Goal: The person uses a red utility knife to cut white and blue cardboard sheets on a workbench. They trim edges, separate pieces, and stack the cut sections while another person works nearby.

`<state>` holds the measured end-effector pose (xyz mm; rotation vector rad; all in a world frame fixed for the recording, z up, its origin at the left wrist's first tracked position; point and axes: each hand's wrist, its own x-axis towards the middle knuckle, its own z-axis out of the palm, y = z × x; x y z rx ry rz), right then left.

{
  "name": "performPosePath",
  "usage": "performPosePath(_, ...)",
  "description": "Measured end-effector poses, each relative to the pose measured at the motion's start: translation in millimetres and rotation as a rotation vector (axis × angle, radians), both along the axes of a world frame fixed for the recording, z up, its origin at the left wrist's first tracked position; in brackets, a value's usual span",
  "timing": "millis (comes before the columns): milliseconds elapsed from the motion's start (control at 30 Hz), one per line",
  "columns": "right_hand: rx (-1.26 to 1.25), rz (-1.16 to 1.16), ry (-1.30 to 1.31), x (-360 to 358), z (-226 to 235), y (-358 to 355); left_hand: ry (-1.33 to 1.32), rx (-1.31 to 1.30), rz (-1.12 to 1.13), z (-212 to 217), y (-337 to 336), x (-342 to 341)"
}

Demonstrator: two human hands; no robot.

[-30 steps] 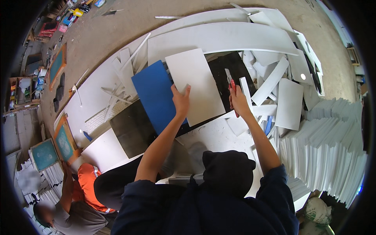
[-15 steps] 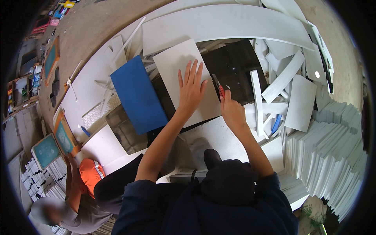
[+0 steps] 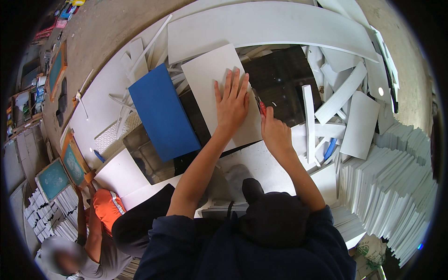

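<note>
I had my left hand [image 3: 232, 103] flat, fingers spread, on the white sheet [image 3: 219, 88] over the dark mat [image 3: 284, 79]; my right hand [image 3: 275, 133] gripped the red cutter [image 3: 261, 106] at its edge — a slip could nick those fingers.

- The sheet [image 3: 212, 84] under the left hand [image 3: 232, 103] was plain white.
- The cutter [image 3: 261, 106] in the right hand [image 3: 275, 133] showed red.
- The board [image 3: 162, 113] beside the sheet was solid blue.
- The cutting mat [image 3: 284, 81] was black.
- The strips [image 3: 309, 122] and the stacked sheets [image 3: 392, 186] at the right were white.
- The framed screens [image 3: 52, 179] at the left were teal with wooden edges.
- The co-worker's shirt [image 3: 108, 207] was orange with a pale stripe.
- The person's sleeves [image 3: 168, 247] were dark navy.
</note>
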<state>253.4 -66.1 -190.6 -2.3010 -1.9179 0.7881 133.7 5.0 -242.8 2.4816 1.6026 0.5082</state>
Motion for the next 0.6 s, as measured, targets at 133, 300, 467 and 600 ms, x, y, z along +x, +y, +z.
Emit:
performPosePath(133, -0.026, -0.015, 0.000, -3.3, -1.3, 0.7, 0.007, -0.006, -0.004, -0.5, 0.1, -0.2)
performPosePath(300, -0.041, -0.025, -0.005, -8.6, -5.1, 9.6, -0.011, -0.015, -0.012, -1.8, 1.0, -1.2)
performPosePath(467, 0.022, 0.011, -0.013, -6.5, -5.6, 31.1, 0.001, -0.032, -0.026, -2.0, 0.9, -1.7)
performPosePath(600, -0.045, 0.010, -0.026, -4.0, -4.1, 19.0, 0.012, -0.016, -0.006, -1.6, 0.7, 0.4)
